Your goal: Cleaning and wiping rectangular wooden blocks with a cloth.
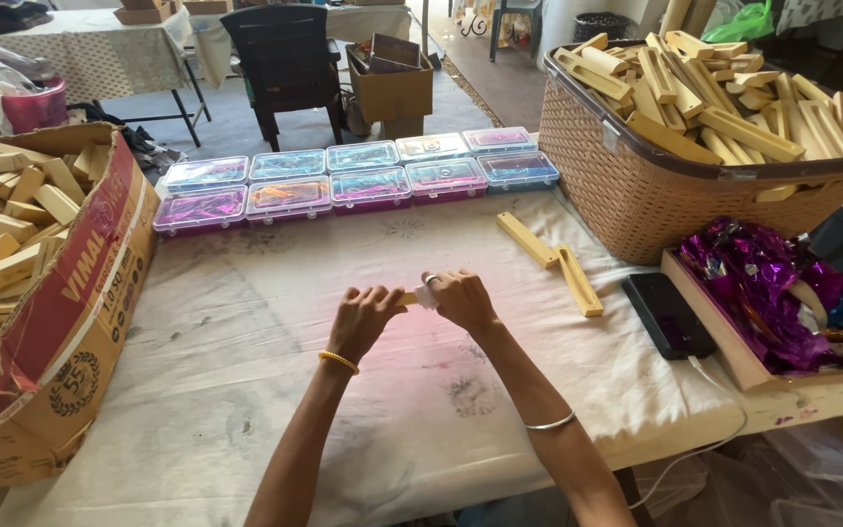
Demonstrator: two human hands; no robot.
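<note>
**Small pale piece pinched between both hands at mid-table**

Your left hand [361,317] and right hand [459,298] meet over the cloth-covered table [246,390], fingers curled shut around a small pale piece [414,298] held between them. It looks like a short wooden stick with a scrap of white wrap on it, though your fingers hide most of it, so I can't be sure. Both hands grip it closely; neither is open.

Just beyond your right hand lie two loose wooden sticks [553,263], touching each other at an angle. The phone [668,314] sits near the table's right edge beside the tray of purple foil [768,293], with its cable trailing over the edge.

Risks, as I judge them: such a small pinch could let the piece slip onto the cloth. A wide sweep of your right elbow could nudge the phone, or snag its cable. The heaped basket [626,185] of sticks could shed a few if knocked.
</note>
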